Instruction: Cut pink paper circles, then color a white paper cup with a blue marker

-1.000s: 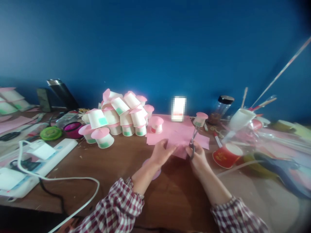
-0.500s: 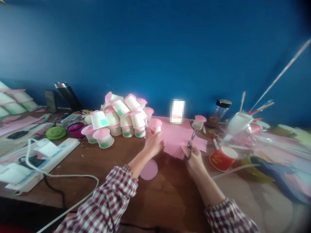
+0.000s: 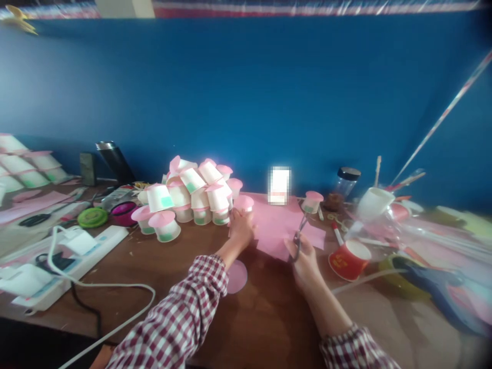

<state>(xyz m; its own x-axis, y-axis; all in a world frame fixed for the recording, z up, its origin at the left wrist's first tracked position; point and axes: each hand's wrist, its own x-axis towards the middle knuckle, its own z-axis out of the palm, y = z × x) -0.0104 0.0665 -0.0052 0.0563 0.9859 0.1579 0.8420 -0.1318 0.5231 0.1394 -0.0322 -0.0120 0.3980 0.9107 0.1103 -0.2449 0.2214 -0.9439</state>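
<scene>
flat pink paper sheets (image 3: 274, 228) are looking matt, a brown wood-look tabletop (image 3: 265, 318) is showing faint sheen, maroon-and-white checked cloth sleeves (image 3: 180, 312) are creasing, and slim grey metal scissors (image 3: 297, 238) are looking smooth.

Left hand (image 3: 242, 229): gone from the sheet's (image 3: 279, 228) near edge to the cup (image 3: 244, 203) at its left.
Disc (image 3: 237, 277): in front of the sheet, I now see nearly all of it.
Trim (image 3: 315, 8): newly in my feed, high above the sheet.

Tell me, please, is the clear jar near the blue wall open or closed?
Closed: the black lid sits on top of the clear jar, covering its mouth.
</scene>
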